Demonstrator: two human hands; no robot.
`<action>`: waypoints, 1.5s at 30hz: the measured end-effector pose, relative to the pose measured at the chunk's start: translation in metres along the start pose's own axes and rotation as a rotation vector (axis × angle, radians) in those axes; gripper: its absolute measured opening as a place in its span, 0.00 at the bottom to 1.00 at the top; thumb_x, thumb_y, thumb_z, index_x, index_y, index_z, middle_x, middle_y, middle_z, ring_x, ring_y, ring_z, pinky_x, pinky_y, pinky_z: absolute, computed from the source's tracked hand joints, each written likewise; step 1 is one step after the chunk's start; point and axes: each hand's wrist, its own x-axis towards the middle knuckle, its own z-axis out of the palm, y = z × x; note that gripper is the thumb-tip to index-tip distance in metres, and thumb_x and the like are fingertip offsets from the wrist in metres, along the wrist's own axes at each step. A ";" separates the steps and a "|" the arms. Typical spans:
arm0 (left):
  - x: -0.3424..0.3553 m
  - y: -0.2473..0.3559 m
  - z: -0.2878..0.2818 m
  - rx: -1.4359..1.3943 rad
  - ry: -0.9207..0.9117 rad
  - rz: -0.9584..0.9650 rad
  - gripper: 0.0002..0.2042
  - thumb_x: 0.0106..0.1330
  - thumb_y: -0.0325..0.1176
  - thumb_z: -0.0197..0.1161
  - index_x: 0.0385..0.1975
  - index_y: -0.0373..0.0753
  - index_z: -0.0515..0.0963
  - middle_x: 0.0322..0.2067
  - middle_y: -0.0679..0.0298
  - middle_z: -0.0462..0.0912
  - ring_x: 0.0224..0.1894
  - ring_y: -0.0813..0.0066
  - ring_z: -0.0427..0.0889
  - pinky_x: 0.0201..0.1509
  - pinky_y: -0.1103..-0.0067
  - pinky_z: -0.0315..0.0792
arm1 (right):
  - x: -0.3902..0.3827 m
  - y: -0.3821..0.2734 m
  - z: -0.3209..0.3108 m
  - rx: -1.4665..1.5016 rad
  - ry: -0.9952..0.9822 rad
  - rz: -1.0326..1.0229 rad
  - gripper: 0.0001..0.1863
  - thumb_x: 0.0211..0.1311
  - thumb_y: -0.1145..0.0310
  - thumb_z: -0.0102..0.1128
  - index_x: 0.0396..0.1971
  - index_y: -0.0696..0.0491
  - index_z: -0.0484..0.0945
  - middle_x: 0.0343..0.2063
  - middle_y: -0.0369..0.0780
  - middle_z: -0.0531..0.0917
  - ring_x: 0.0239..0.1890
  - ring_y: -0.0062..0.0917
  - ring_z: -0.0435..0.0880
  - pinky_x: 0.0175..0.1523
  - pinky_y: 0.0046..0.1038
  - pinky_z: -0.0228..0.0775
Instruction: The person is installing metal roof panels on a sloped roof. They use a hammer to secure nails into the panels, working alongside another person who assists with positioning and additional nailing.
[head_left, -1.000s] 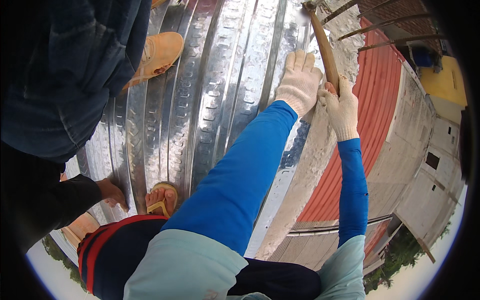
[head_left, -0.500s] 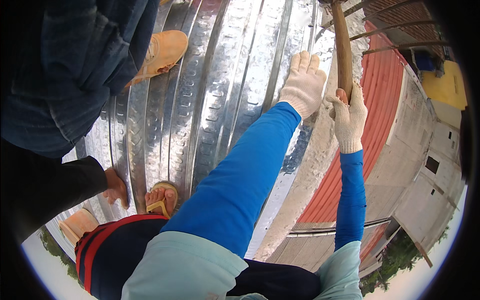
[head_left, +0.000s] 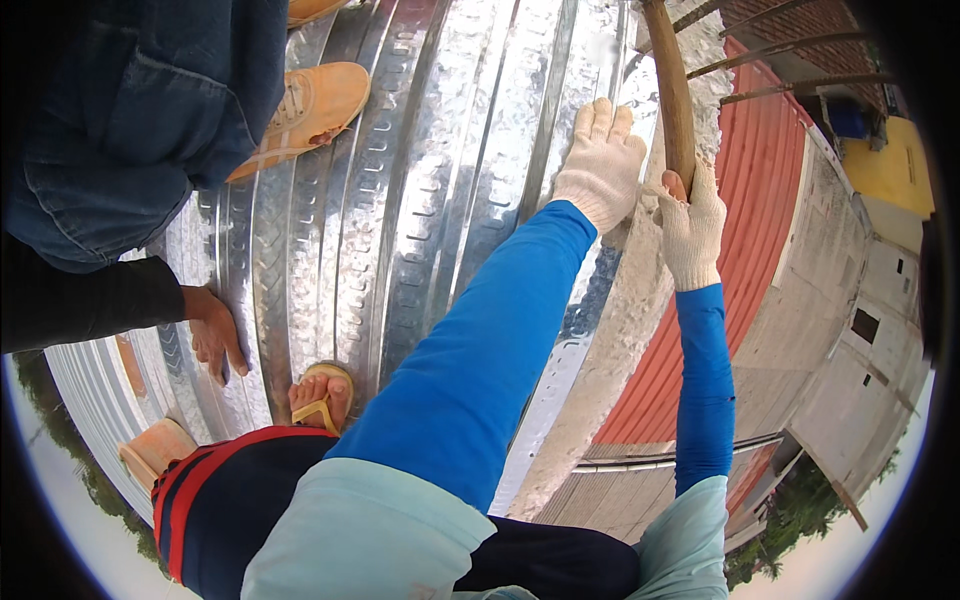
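right hand point(head_left: 690, 225), gloved, closed around wooden handle point(head_left: 672, 90); handle's top cut off by frame edge. left hand point(head_left: 600, 165), gloved, flat and open on corrugated metal sheet point(head_left: 420, 200). co-worker's bare hand point(head_left: 215, 335) and tan shoe point(head_left: 305, 110) on sheet at left.

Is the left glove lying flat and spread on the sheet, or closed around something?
Flat and spread: the left hand lies palm-down on the roof sheet, fingers extended, holding nothing. The right hand grips the wooden handle.
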 end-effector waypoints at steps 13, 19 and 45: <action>-0.004 -0.002 0.000 0.002 0.029 0.020 0.21 0.68 0.36 0.70 0.57 0.31 0.84 0.76 0.39 0.74 0.83 0.33 0.63 0.89 0.45 0.47 | 0.002 0.010 0.003 -0.035 -0.012 0.022 0.19 0.80 0.57 0.70 0.52 0.59 0.81 0.36 0.50 0.86 0.38 0.40 0.89 0.46 0.44 0.80; 0.002 0.000 -0.008 -0.026 -0.024 0.018 0.21 0.71 0.41 0.68 0.57 0.31 0.84 0.75 0.40 0.74 0.85 0.33 0.60 0.91 0.46 0.43 | 0.014 0.044 0.007 -0.073 -0.074 0.091 0.23 0.75 0.53 0.75 0.47 0.60 0.81 0.35 0.52 0.86 0.36 0.39 0.87 0.45 0.42 0.78; -0.008 -0.021 0.005 0.058 0.173 0.054 0.13 0.77 0.31 0.60 0.53 0.32 0.85 0.72 0.43 0.78 0.78 0.35 0.70 0.86 0.46 0.55 | -0.369 -0.050 -0.053 0.133 -0.108 0.735 0.12 0.69 0.72 0.73 0.44 0.56 0.78 0.26 0.34 0.81 0.21 0.17 0.80 0.26 0.26 0.75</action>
